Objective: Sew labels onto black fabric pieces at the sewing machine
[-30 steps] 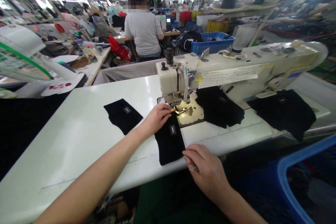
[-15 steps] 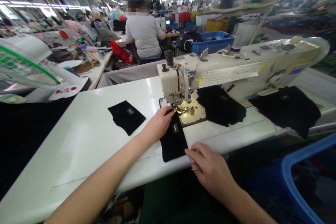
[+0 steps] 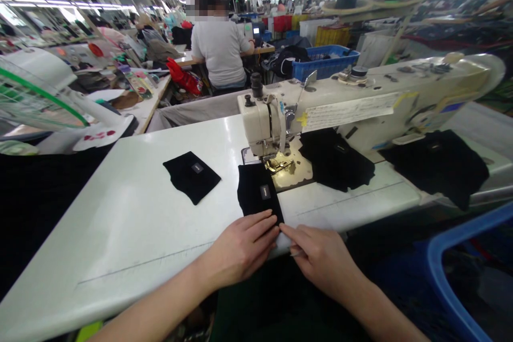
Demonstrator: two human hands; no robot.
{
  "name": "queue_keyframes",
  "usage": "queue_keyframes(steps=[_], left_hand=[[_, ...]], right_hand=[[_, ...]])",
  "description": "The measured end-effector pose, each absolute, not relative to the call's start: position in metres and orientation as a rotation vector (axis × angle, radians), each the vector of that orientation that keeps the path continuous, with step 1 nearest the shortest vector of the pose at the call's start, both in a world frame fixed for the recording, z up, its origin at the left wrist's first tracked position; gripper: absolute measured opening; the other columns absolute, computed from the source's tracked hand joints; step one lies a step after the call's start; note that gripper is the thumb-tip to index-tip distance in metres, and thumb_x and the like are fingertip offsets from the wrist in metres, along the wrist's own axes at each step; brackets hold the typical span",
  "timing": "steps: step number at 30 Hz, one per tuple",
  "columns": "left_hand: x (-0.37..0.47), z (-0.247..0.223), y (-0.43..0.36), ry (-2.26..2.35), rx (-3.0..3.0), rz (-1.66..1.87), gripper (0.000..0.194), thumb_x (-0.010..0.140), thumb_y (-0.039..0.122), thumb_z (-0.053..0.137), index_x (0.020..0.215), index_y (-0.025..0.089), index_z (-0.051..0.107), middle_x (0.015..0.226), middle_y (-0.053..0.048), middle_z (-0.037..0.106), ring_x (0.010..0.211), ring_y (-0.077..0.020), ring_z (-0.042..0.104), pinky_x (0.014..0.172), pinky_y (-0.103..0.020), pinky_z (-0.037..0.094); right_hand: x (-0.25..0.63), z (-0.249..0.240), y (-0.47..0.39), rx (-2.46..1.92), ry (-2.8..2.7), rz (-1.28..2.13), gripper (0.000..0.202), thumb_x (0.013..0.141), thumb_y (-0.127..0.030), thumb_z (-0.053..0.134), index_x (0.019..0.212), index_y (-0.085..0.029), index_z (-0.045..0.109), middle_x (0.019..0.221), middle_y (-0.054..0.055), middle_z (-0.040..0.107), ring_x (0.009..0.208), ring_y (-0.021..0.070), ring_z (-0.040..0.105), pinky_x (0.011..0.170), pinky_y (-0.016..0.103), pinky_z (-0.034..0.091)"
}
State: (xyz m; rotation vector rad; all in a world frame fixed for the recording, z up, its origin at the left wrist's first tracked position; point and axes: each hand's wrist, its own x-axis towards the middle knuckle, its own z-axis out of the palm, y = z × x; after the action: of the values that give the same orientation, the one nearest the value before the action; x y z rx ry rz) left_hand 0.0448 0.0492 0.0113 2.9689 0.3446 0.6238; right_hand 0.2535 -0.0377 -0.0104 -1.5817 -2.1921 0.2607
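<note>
A black fabric piece with a small dark label lies on the white sewing table, its far end beside the presser foot of the sewing machine. Flat on the near end of this fabric rests my left hand, fingers stretched out together. My right hand is closed, its index fingertip touching the fabric's right edge near the table's front. A small pale thing shows under its curled fingers, too hidden to name. Another labelled black fabric piece lies to the left.
Two more black pieces lie right of the needle, one by the machine bed, one farther right. A blue bin stands at lower right, a fan at left. A person in a grey shirt sits ahead, facing away.
My left hand has moved from beside the presser foot back to the near end of the fabric. The fabric's far end is now uncovered, and its top has shifted slightly left.
</note>
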Motion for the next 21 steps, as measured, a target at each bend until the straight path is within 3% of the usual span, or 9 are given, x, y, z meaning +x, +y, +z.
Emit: queue_keyframes(steps=[6, 10, 14, 17, 21], left_hand=[[0.049, 0.014, 0.063, 0.367, 2.962, 0.605, 0.027, 0.097, 0.020, 0.052, 0.118, 0.010, 0.067, 0.118, -0.017, 0.071, 0.120, -0.0289, 0.064, 0.100, -0.045, 0.059], [0.051, 0.013, 0.073, 0.357, 2.964, 0.637, 0.026, 0.097, 0.022, 0.054, 0.117, 0.012, 0.069, 0.116, -0.016, 0.071, 0.118, -0.0284, 0.064, 0.098, -0.045, 0.059], [0.052, 0.012, 0.083, 0.340, 2.956, 0.636, 0.026, 0.097, 0.021, 0.055, 0.117, 0.012, 0.069, 0.117, -0.016, 0.071, 0.120, -0.0279, 0.063, 0.101, -0.044, 0.058], [0.052, 0.010, 0.089, 0.349, 2.942, 0.653, 0.025, 0.096, 0.021, 0.056, 0.116, 0.011, 0.069, 0.117, -0.016, 0.070, 0.120, -0.0274, 0.062, 0.102, -0.044, 0.057], [0.052, 0.009, 0.098, 0.366, 2.958, 0.627, 0.026, 0.097, 0.021, 0.055, 0.116, 0.011, 0.068, 0.118, -0.016, 0.070, 0.120, -0.0274, 0.062, 0.103, -0.043, 0.056]], right_hand=[[0.257, 0.000, -0.020, -1.606, -2.141, 0.361, 0.043, 0.080, -0.006, 0.054, 0.118, -0.020, 0.070, 0.088, 0.003, 0.075, 0.071, 0.0183, 0.069, 0.063, 0.029, 0.050], [0.278, 0.009, -0.006, -1.580, -1.868, 0.159, 0.032, 0.088, -0.012, 0.048, 0.109, -0.020, 0.071, 0.089, 0.004, 0.071, 0.073, 0.0161, 0.067, 0.066, 0.027, 0.052], [0.325, 0.018, 0.002, -1.829, -1.566, -0.184, 0.031, 0.090, -0.024, 0.052, 0.115, -0.023, 0.070, 0.115, 0.007, 0.069, 0.080, 0.0191, 0.068, 0.068, 0.032, 0.055], [0.364, 0.017, 0.001, -2.044, -1.624, -0.158, 0.047, 0.082, -0.030, 0.061, 0.128, -0.023, 0.064, 0.136, 0.009, 0.060, 0.069, 0.0189, 0.067, 0.062, 0.037, 0.056], [0.397, 0.006, -0.002, -2.014, -1.697, -0.070, 0.042, 0.083, -0.026, 0.056, 0.122, -0.021, 0.067, 0.134, 0.009, 0.064, 0.099, 0.0277, 0.070, 0.082, 0.043, 0.058]])
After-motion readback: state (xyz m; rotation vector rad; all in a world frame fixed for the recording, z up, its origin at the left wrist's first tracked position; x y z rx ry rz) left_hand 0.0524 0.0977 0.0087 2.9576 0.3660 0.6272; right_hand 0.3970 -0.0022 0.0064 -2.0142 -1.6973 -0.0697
